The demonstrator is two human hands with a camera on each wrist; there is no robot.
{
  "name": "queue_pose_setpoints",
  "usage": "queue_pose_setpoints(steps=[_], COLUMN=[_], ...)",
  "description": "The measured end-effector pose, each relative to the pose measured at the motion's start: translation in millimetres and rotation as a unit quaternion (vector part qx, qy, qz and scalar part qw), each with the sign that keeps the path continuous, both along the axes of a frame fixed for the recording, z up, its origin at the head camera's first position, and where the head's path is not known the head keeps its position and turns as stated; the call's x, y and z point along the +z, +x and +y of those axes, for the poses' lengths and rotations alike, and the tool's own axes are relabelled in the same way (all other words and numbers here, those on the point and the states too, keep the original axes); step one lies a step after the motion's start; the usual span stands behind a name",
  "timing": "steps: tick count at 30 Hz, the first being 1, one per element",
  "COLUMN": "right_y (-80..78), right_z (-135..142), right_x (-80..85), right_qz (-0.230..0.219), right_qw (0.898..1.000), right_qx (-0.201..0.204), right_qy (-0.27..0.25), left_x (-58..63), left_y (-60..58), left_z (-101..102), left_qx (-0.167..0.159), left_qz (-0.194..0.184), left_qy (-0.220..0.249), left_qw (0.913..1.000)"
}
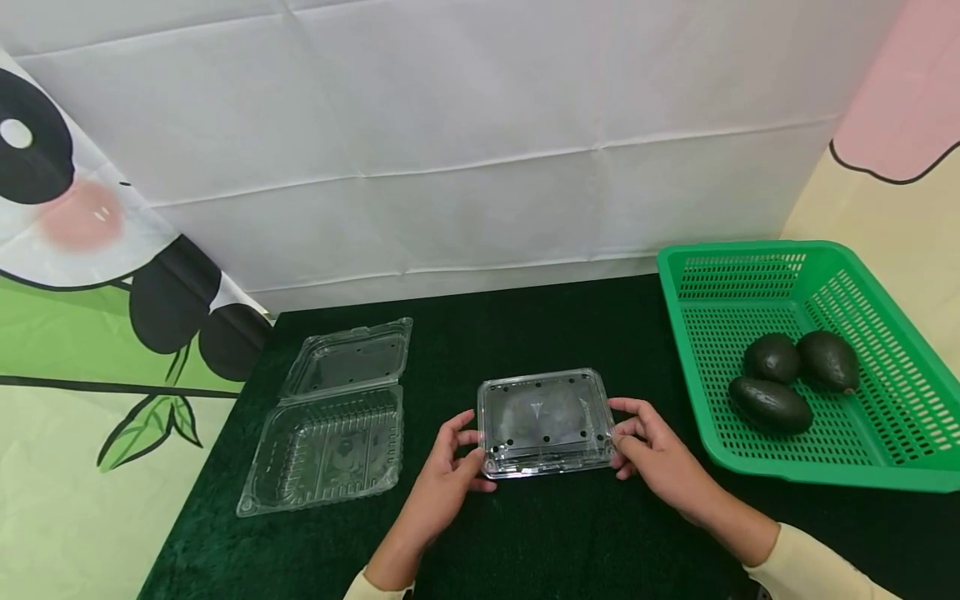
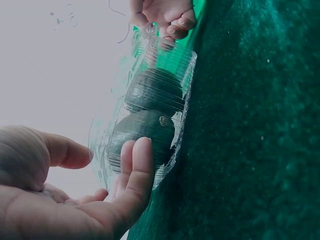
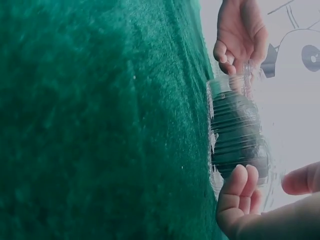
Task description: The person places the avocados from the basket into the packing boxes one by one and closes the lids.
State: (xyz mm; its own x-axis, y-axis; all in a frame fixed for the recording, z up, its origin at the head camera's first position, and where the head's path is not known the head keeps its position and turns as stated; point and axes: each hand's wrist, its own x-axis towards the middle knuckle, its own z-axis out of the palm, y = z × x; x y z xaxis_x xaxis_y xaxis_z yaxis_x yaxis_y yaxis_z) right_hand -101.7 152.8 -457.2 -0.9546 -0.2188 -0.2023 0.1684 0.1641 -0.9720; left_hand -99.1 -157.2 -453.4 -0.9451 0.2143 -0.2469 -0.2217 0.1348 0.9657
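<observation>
A closed clear plastic clamshell box [image 1: 546, 417] is on the dark green cloth in front of me. Through its ribbed side, two dark avocados [image 2: 150, 132] show in the left wrist view; under the lid they are only faint from above. My left hand [image 1: 447, 475] holds the box's left end, thumb by the lid rim and fingers along the side wall. At the opposite end, my right hand [image 1: 654, 457] holds it the same way, with fingertips [image 3: 240, 175] against the ribbed wall in the right wrist view.
An open, empty clamshell box [image 1: 333, 446] lies to the left, its lid folded back. On the right stands a green plastic basket [image 1: 690, 400] holding three avocados [image 1: 772, 406]. A white cloth backdrop [image 1: 480, 217] rises behind the table.
</observation>
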Motion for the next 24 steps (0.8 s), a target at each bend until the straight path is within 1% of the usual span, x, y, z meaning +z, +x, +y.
queue_pose_setpoints(steps=[5, 8, 11, 14, 24], right_y=[-1.5, -1.5, -1.4, -1.4, -2.2], right_z=[1.1, 0.9, 0.5, 0.5, 1.8], right_x=[0.2, 1.8, 3.7, 4.6, 7.2], right_qz=[-0.03, -0.048, -0.06, -0.066, -0.073], right_qw=[0.999, 0.998, 0.997, 0.995, 0.993], right_qx=[0.008, 0.007, 0.004, 0.005, 0.009], right_qy=[-0.013, -0.034, -0.055, -0.07, -0.093], left_x=[0.7, 0.6, 0.2, 0.2, -0.7], left_y=[-0.9, -1.5, -1.7, -1.6, -1.5], left_z=[-0.8, -1.4, -1.1, -0.4, 0.9], left_qx=[-0.01, -0.014, -0.01, -0.002, 0.01], left_qz=[-0.011, -0.01, -0.007, -0.003, -0.008], left_qy=[0.02, 0.027, 0.025, 0.022, 0.05], left_qw=[0.9997, 0.9995, 0.9996, 0.9997, 0.9987])
